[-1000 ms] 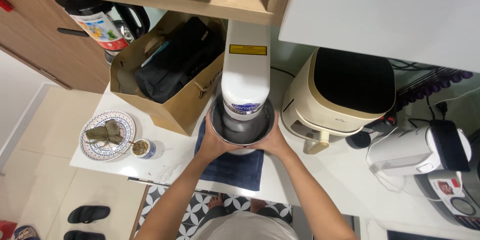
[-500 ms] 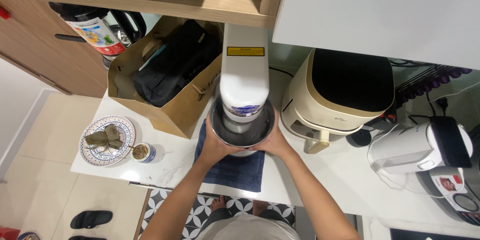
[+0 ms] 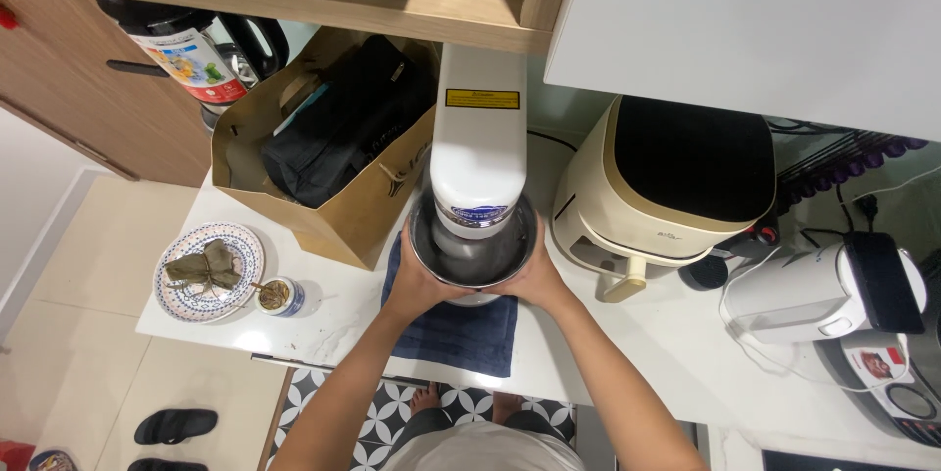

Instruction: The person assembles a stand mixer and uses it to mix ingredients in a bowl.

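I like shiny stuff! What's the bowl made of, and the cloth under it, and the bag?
Bowl: looks like polished metal, grey with bright glints. Cloth: dark blue fabric, probably a towel, matte and soft-looking. Bag: brown paper, stiff with creases and folded edges.

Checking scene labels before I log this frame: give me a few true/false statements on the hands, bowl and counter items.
1. Both hands, left hand and right hand, hold the metal bowl. True.
2. The bowl sits under the white stand mixer. True.
3. The brown paper bag is empty. False: a black bag sits inside it.
4. The patterned plate lies right of the mixer. False: it lies left, beside a small jar.
5. A blue towel lies under the bowl. True.
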